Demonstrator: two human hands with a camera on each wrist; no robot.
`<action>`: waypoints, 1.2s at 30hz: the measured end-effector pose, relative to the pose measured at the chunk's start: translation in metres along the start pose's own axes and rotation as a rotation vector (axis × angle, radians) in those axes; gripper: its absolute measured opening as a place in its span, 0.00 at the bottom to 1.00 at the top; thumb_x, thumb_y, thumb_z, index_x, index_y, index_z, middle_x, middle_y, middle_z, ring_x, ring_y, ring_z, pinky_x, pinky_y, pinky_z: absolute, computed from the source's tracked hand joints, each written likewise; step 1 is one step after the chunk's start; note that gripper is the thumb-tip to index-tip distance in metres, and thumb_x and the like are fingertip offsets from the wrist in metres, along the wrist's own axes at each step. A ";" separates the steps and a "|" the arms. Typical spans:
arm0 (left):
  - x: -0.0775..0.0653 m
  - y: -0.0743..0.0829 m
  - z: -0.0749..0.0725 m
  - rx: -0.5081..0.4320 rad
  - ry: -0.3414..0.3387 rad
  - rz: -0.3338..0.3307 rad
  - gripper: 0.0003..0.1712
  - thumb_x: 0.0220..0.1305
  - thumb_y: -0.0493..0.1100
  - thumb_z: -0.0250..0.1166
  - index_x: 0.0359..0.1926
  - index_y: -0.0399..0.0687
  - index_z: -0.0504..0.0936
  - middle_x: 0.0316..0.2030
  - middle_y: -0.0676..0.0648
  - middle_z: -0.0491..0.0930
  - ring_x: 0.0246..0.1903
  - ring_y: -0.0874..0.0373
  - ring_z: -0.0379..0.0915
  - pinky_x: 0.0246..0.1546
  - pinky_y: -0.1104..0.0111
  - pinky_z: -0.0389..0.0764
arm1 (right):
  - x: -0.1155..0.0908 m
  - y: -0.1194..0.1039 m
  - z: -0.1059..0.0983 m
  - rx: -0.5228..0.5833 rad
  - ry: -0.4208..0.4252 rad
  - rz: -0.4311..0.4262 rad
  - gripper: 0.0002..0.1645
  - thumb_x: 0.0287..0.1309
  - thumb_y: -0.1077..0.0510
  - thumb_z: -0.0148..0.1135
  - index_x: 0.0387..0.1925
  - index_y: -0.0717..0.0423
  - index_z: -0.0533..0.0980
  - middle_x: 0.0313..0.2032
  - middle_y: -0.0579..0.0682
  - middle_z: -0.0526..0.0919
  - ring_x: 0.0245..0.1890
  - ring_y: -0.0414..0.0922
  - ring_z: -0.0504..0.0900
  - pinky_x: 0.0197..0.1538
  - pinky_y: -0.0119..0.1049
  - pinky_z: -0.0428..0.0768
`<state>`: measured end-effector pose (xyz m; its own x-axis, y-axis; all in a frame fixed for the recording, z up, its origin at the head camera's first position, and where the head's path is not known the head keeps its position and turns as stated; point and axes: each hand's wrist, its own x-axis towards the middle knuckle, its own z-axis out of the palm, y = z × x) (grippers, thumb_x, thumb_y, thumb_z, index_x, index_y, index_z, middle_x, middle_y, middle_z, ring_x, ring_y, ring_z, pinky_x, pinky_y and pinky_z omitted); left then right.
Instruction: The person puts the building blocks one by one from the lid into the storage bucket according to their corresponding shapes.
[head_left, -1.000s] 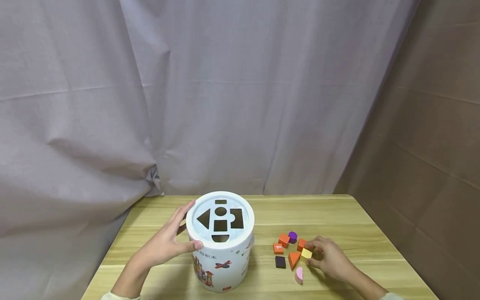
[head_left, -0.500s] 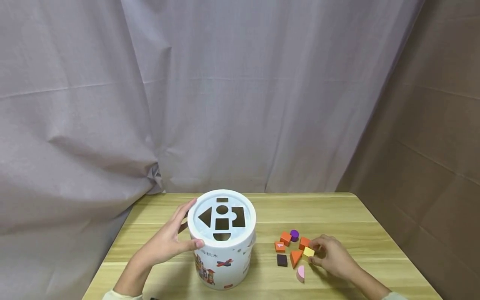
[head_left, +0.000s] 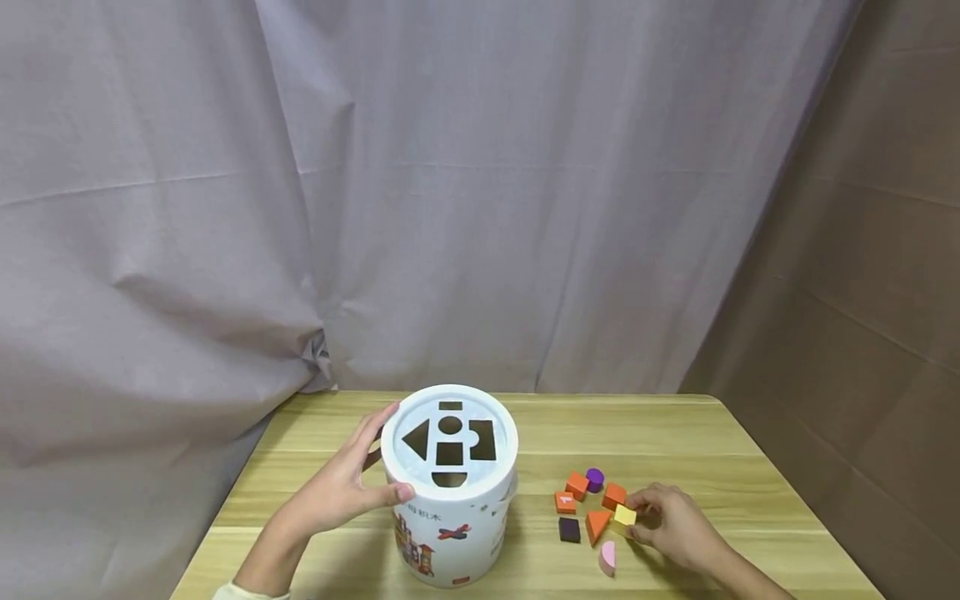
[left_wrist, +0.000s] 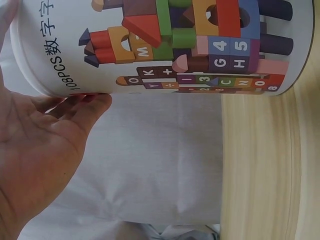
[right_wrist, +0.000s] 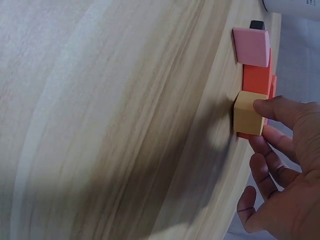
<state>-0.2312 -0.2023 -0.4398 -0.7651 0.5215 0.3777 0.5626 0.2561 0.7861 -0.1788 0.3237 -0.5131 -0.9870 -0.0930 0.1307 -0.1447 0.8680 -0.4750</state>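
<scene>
A white bucket (head_left: 450, 542) with printed toy-block pictures stands upright on the table, its lid (head_left: 427, 479) cut with shaped holes. My left hand (head_left: 341, 487) holds it by the top rim, thumb at the front and fingers round the left side. In the left wrist view the fingertips press the bucket's wall. To the right, my right hand (head_left: 675, 525) pinches a yellow block (right_wrist: 249, 114) between thumb and fingers, low over the table. Right by it lie an orange block (head_left: 614, 497), an orange triangular block (head_left: 597, 527) and a pink half-round block (head_left: 607, 557).
Further left in the group are a black block (head_left: 569, 530), an orange block marked 1 (head_left: 566, 502), another orange block (head_left: 577, 485) and a purple cylinder (head_left: 595, 479). The wooden table (head_left: 697, 442) ends at a grey curtain (head_left: 480, 250) behind.
The head view has shifted slightly. Both hands keep their places on the bucket rim and the yellow block, and the other blocks lie as before.
</scene>
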 end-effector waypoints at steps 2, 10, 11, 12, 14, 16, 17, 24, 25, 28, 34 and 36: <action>-0.001 0.000 0.001 -0.002 0.001 -0.004 0.68 0.62 0.50 0.85 0.91 0.58 0.48 0.85 0.40 0.56 0.83 0.31 0.57 0.76 0.34 0.73 | -0.001 0.000 -0.001 0.010 0.005 -0.010 0.19 0.50 0.56 0.89 0.44 0.48 0.89 0.39 0.39 0.86 0.39 0.36 0.79 0.43 0.31 0.82; -0.001 -0.002 0.001 0.013 0.008 0.018 0.68 0.63 0.51 0.84 0.91 0.57 0.47 0.85 0.39 0.56 0.83 0.30 0.56 0.75 0.34 0.72 | -0.003 -0.003 -0.010 0.050 0.018 -0.014 0.19 0.52 0.59 0.88 0.45 0.49 0.89 0.40 0.41 0.86 0.39 0.37 0.79 0.42 0.30 0.82; -0.001 -0.002 0.001 0.015 0.009 0.017 0.68 0.63 0.51 0.84 0.91 0.57 0.47 0.85 0.39 0.56 0.83 0.30 0.57 0.75 0.34 0.72 | -0.003 -0.004 -0.011 0.050 0.020 -0.008 0.19 0.52 0.59 0.88 0.46 0.48 0.89 0.41 0.41 0.86 0.40 0.38 0.80 0.42 0.30 0.82; -0.001 -0.001 0.001 0.017 0.010 0.019 0.68 0.63 0.51 0.84 0.91 0.56 0.47 0.85 0.38 0.56 0.83 0.29 0.57 0.75 0.34 0.73 | -0.003 -0.005 -0.012 0.053 0.024 0.000 0.19 0.53 0.59 0.88 0.46 0.48 0.89 0.42 0.40 0.87 0.41 0.39 0.80 0.42 0.29 0.81; -0.001 0.000 0.000 0.014 0.009 0.011 0.68 0.63 0.51 0.84 0.91 0.57 0.47 0.85 0.38 0.56 0.82 0.29 0.58 0.75 0.35 0.73 | -0.003 -0.007 -0.014 0.060 0.037 0.004 0.19 0.53 0.59 0.87 0.47 0.48 0.89 0.43 0.41 0.87 0.43 0.40 0.80 0.42 0.29 0.81; -0.001 0.000 0.000 0.008 0.010 0.001 0.69 0.62 0.50 0.85 0.91 0.57 0.47 0.85 0.39 0.56 0.82 0.30 0.58 0.75 0.35 0.73 | -0.003 -0.010 -0.015 0.064 0.058 -0.002 0.19 0.54 0.58 0.87 0.47 0.47 0.90 0.45 0.40 0.88 0.43 0.40 0.80 0.42 0.28 0.80; -0.001 0.000 0.000 0.009 0.010 -0.002 0.69 0.62 0.50 0.85 0.91 0.57 0.47 0.85 0.38 0.56 0.82 0.30 0.58 0.75 0.35 0.73 | -0.003 -0.011 -0.015 0.066 0.071 -0.007 0.19 0.54 0.58 0.87 0.47 0.47 0.90 0.45 0.40 0.88 0.43 0.39 0.80 0.42 0.28 0.80; -0.002 0.000 0.000 -0.001 0.009 -0.015 0.68 0.62 0.49 0.85 0.91 0.59 0.48 0.85 0.39 0.56 0.83 0.32 0.57 0.76 0.34 0.72 | -0.005 -0.023 -0.019 0.090 0.139 -0.043 0.20 0.53 0.59 0.88 0.48 0.46 0.90 0.45 0.40 0.88 0.42 0.37 0.80 0.40 0.29 0.81; -0.002 0.001 0.000 0.001 0.010 -0.016 0.68 0.62 0.50 0.85 0.91 0.60 0.48 0.85 0.39 0.57 0.83 0.32 0.57 0.76 0.34 0.72 | -0.005 -0.026 -0.019 0.095 0.150 -0.050 0.20 0.52 0.59 0.88 0.47 0.46 0.90 0.45 0.39 0.88 0.41 0.37 0.80 0.40 0.29 0.81; -0.002 0.000 0.001 0.000 0.010 -0.016 0.68 0.62 0.50 0.85 0.91 0.61 0.48 0.85 0.40 0.57 0.84 0.32 0.56 0.77 0.34 0.71 | -0.004 -0.032 -0.021 0.106 0.175 -0.069 0.20 0.51 0.60 0.88 0.46 0.44 0.90 0.44 0.39 0.89 0.40 0.37 0.79 0.38 0.30 0.79; -0.001 0.000 0.001 0.002 0.009 -0.012 0.68 0.62 0.50 0.85 0.91 0.62 0.48 0.85 0.41 0.57 0.84 0.33 0.57 0.77 0.35 0.72 | -0.002 -0.040 -0.026 0.121 0.198 -0.075 0.20 0.50 0.60 0.88 0.44 0.43 0.90 0.43 0.38 0.89 0.39 0.34 0.78 0.36 0.30 0.78; -0.001 0.000 0.000 0.000 0.007 -0.013 0.68 0.62 0.50 0.85 0.91 0.62 0.48 0.85 0.41 0.57 0.84 0.34 0.57 0.77 0.36 0.72 | -0.001 -0.042 -0.028 0.127 0.199 -0.081 0.20 0.51 0.60 0.88 0.45 0.43 0.90 0.42 0.37 0.88 0.38 0.34 0.77 0.36 0.30 0.78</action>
<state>-0.2298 -0.2026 -0.4404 -0.7748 0.5123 0.3706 0.5523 0.2632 0.7910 -0.1693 0.3010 -0.4687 -0.9406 -0.0508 0.3356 -0.2426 0.7920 -0.5602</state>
